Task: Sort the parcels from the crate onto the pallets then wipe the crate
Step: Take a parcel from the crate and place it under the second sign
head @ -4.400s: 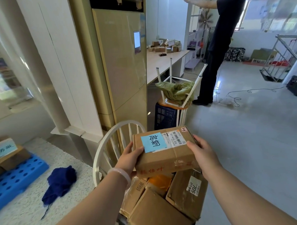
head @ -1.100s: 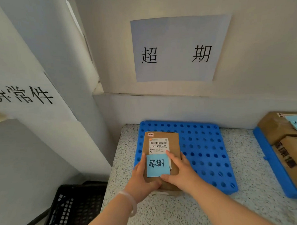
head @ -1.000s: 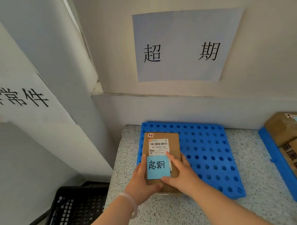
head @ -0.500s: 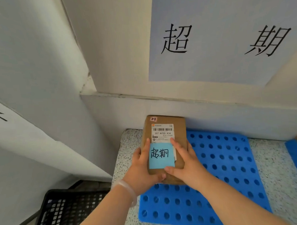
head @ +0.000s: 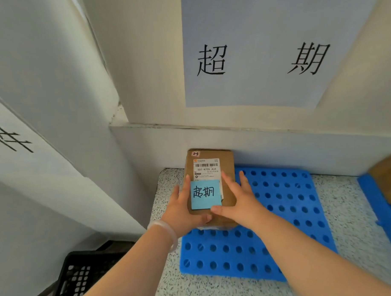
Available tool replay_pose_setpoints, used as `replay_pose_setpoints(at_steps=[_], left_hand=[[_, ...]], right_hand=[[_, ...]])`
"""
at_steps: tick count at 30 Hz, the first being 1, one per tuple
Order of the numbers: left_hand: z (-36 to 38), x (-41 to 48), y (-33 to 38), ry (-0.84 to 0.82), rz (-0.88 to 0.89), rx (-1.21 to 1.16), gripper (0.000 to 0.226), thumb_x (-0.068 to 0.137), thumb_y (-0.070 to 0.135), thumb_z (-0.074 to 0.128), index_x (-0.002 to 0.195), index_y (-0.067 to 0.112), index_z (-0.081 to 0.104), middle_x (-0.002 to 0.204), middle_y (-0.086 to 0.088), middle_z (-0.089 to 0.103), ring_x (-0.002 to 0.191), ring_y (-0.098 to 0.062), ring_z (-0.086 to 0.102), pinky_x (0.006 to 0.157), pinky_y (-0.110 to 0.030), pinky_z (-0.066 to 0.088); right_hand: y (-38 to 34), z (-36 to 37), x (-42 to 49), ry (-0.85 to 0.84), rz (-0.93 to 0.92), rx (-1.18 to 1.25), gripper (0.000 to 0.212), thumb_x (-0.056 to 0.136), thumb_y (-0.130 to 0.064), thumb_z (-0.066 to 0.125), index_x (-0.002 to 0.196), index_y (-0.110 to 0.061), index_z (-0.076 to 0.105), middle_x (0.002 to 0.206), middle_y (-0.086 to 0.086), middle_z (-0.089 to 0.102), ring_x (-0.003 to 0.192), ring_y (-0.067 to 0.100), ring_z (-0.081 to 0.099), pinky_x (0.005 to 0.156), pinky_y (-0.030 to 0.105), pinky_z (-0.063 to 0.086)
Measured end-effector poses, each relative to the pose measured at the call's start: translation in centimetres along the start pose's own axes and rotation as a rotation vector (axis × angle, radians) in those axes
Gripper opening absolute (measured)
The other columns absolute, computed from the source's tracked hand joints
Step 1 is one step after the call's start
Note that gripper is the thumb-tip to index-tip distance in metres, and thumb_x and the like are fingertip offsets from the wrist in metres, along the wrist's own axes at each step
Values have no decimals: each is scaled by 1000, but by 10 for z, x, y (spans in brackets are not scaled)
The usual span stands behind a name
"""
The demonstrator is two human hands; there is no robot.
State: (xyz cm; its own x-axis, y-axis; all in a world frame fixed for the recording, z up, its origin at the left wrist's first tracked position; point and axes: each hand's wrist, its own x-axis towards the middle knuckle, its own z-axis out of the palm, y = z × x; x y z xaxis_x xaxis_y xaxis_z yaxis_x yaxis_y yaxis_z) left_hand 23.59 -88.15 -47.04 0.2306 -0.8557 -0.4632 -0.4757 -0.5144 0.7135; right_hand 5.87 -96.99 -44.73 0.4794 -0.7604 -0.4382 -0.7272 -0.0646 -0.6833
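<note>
Right now both hands are gripping one brown cardboard parcel (head: 228,163) between them, one on each long side. The left hand (head: 183,209) is cupping the parcel's left edge, with its fingers lying along that side and its thumb curling across the near end. The right hand (head: 239,201) is holding the other side, with one finger lying on the top face, the rest reaching down the right edge, and the thumb pressing at the near corner of a blue sticky note (head: 205,194). That note, which has handwriting on it, is sitting on the parcel's top between the two hands, and a white shipping label (head: 206,168) is showing just beyond the fingertips.

The parcel is sitting over the far left corner of a blue perforated pallet (head: 281,213), which is spreading out under and to the right of the hands; I cannot tell whether the parcel's weight is fully resting on it. The pallet is lying on a speckled counter (head: 170,288).

A white bracelet (head: 165,234) is circling the left wrist. Below and to the left of the left forearm, a black crate (head: 77,280) is standing off the counter's edge. Above the hands, a printed paper sign (head: 264,57) is hanging on the wall. Far to the right of the right hand, a second blue pallet (head: 377,203) is carrying another brown box (head: 388,176).
</note>
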Motion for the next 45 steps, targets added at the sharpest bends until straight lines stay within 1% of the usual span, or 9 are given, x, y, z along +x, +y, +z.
replay_pose_setpoints(at_steps=[3, 6, 9, 15, 22, 30, 37, 41, 45], left_hand=[[-2, -12, 4, 48, 13, 41, 123, 73, 50, 81, 149, 52, -16, 165, 4, -13, 153, -25, -5, 121, -51, 13], [0, -33, 12, 65, 15, 99, 121, 75, 51, 79, 149, 53, -17, 165, 5, -13, 153, -25, -3, 122, -54, 15], [10, -62, 25, 107, 68, 233, 115, 77, 57, 74, 152, 47, -13, 165, 4, -10, 152, -27, 1, 122, -52, 17], [48, -125, 77, 91, 223, 413, 107, 81, 58, 70, 152, 50, -9, 165, 9, -8, 152, -26, 8, 119, -47, 28], [112, -180, 129, 144, 406, 638, 103, 82, 65, 62, 152, 47, -12, 166, 6, -6, 152, -20, 6, 122, -44, 19], [242, -258, 198, 7, 632, 762, 104, 80, 71, 60, 152, 48, -12, 166, 6, -7, 152, -22, 3, 122, -48, 12], [404, -367, 273, -150, 924, 814, 105, 81, 69, 61, 152, 47, -13, 166, 3, -9, 152, -24, 1, 122, -49, 11], [482, -430, 301, -235, 1055, 843, 105, 82, 62, 65, 152, 47, -11, 166, 4, -6, 152, -25, 2, 123, -49, 11], [544, -487, 316, -316, 1179, 846, 108, 81, 58, 68, 152, 46, -11, 166, 1, -3, 152, -26, 2, 123, -49, 10]], right_hand=[[-1, -8, -21, 16, -44, -47, 105, 77, -49, 79, 151, -54, 4, 162, -10, -21, 151, 18, -11, 123, 47, 11], [7, -17, -48, 26, -69, -119, 109, 76, -55, 77, 152, -51, -1, 162, -12, -21, 151, 17, -9, 123, 47, 12], [16, -24, -84, 36, -90, -190, 112, 75, -58, 76, 153, -48, -4, 161, -13, -22, 151, 17, -10, 123, 46, 13], [35, -36, -161, 122, -141, -235, 110, 73, -66, 73, 153, -50, -1, 161, -16, -21, 151, 14, -11, 123, 43, 13], [87, -62, -258, 226, -80, -305, 114, 70, -69, 72, 153, -50, -4, 161, -14, -23, 151, 16, -12, 123, 46, 7], [165, -87, -418, 299, 87, -374, 109, 78, -65, 68, 154, -46, -7, 160, -12, -26, 149, 17, -19, 120, 40, -3], [271, -114, -593, 525, 341, -325, 111, 75, -67, 68, 154, -46, -6, 162, -9, -21, 150, 17, -17, 121, 42, -4], [319, -107, -685, 626, 479, -294, 113, 72, -69, 69, 155, -44, -4, 163, -6, -18, 151, 20, -16, 122, 45, -1], [353, -100, -761, 718, 594, -241, 113, 74, -65, 71, 155, -42, -4, 163, -5, -20, 150, 19, -17, 120, 44, -5]])
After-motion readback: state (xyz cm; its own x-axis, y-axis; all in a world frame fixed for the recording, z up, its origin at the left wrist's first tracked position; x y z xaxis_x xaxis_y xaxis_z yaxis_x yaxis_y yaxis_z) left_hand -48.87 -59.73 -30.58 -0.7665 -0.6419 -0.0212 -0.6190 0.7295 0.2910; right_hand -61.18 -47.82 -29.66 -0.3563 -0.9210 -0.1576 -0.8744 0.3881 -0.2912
